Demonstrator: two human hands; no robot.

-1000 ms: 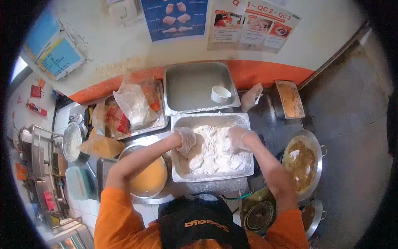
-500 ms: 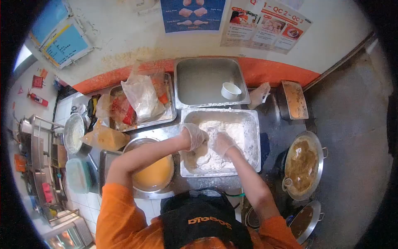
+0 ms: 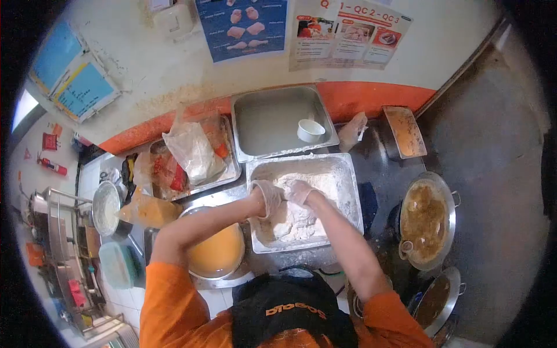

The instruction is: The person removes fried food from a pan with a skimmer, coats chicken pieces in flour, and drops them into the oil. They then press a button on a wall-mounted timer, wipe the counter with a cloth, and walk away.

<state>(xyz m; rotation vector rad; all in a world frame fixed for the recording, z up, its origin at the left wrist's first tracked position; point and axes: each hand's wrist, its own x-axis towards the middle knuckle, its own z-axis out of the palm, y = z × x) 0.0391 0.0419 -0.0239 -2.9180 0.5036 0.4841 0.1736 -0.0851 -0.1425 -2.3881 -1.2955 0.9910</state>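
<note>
Both of my hands wear clear plastic gloves and work inside a deep metal tray holding white flour. My left hand is on the tray's left side, bent at the wrist, with its fingers curled down toward the flour. Close beside it, my right hand has its fingers closed at the flour's surface. A whitish, flour-covered lump seems to lie between and under the fingers, but I cannot make out what it is. The fingertips are mostly hidden by flour and gloves.
Behind stands a metal pan with a white bowl. At left are a bowl of orange-yellow liquid and a tray with a plastic bag. Woks of brown oil sit at right, near a small metal container.
My right hand has moved left and slightly up, coming closer to my left hand. The flour beneath my hands has shifted. The head view has tilted a little.
</note>
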